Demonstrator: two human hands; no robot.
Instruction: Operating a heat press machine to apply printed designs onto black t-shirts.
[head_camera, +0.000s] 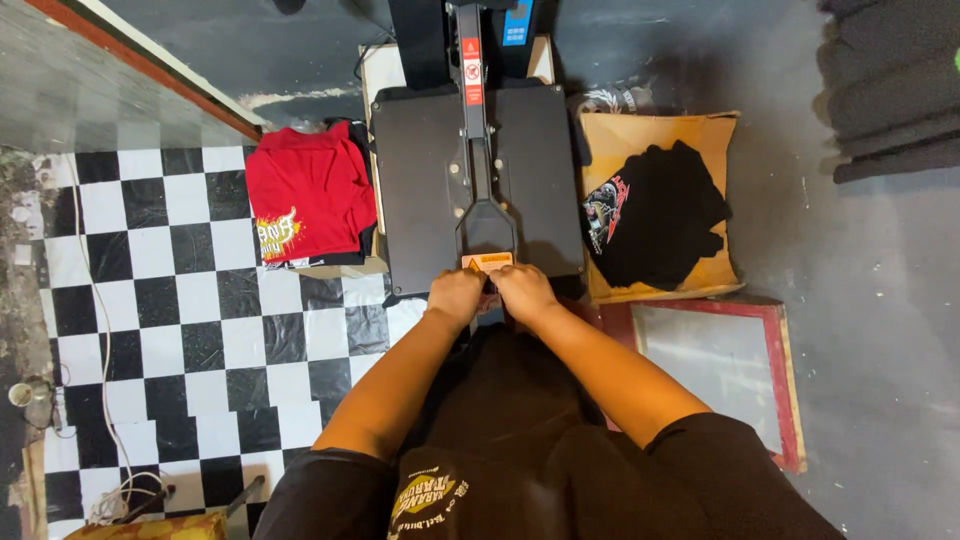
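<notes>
Seen from above, the heat press (478, 180) is down flat, its dark upper plate covering the bed. Both hands are brought together at the near end of its handle (487, 262), right by the small orange label. The left hand (455, 295) is curled closed over the grip, and the right hand (523, 292) is wrapped shut beside it, knuckles touching or nearly so. Whatever lies under the plate is hidden; no fabric can be seen at its edges.

To the left, a pile of red shirts (308, 195) with a yellow print is stacked just beside the press, over a darker garment. To the right, black shirts (655, 215) with a red and white print are heaped on a sheet of brown cardboard (712, 135). A red-framed screen (720, 365) is lying on the floor near the right forearm, and a white cable (95, 300) is trailing across the checkered floor (180, 330).

As a judgement: the press looks closed with the handle gripped, so a pressing is in hand. How many shirts in either pile are finished cannot be told.
</notes>
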